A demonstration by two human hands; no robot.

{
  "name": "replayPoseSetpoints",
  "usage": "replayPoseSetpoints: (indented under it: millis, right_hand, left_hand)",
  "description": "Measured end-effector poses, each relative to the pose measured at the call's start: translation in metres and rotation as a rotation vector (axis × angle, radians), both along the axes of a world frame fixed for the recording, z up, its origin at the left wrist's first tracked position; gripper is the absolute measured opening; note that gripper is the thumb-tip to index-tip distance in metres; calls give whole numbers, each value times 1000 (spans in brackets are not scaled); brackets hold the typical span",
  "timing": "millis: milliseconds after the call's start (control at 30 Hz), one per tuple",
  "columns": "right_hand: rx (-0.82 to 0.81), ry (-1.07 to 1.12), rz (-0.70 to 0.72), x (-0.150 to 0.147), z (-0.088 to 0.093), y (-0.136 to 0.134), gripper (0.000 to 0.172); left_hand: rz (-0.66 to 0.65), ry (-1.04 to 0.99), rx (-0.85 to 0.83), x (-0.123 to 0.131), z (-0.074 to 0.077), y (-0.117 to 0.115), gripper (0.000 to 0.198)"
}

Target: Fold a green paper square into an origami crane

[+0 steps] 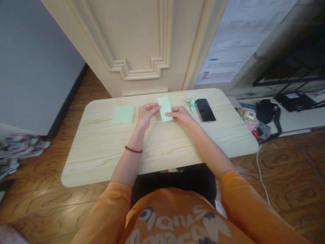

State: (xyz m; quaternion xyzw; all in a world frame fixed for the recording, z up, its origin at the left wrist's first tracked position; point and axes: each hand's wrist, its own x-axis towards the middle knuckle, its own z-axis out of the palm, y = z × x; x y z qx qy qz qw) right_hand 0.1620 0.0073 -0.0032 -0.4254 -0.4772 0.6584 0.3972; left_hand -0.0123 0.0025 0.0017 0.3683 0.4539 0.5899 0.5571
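Observation:
Between my two hands is a pale green sheet of paper [165, 105], folded into a narrow upright rectangle. My left hand [147, 113] pinches its left edge between thumb and fingers. On the lower right side, my right hand [179, 114] grips the same paper, thumb on its face. Left of my hands lies a flat stack of square green paper [123, 114]. A folded green paper figure [192, 103], which looks like an origami crane, rests to the right, against a dark-screened smartphone [206, 110].
All of this is on a light wood-grain table [167, 145] with rounded corners. A cream panelled door or cabinet front [142, 37] rises behind it. Right of the table, a low white shelf [299, 117] carries a black bag [265, 111]; a white cable [260, 173] hangs down.

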Motion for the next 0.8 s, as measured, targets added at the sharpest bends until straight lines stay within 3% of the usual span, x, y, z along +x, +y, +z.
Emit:
replayPoseSetpoints:
  millis: [267, 433, 667, 800]
  right_hand:
    - [9, -14, -11, 0, -2, 1, 36]
    - [9, -46, -46, -2, -3, 0, 35]
    - [2, -43, -80, -3, -2, 0, 32]
    - [-4, -42, -91, -3, -4, 1, 31]
  left_hand:
    - [-6, 41, 19, 1, 0, 0, 42]
    - [71, 109, 98, 8, 2, -4, 37]
    - [106, 208, 194, 13, -4, -4, 16]
    - [109, 219, 198, 13, -7, -2, 16]
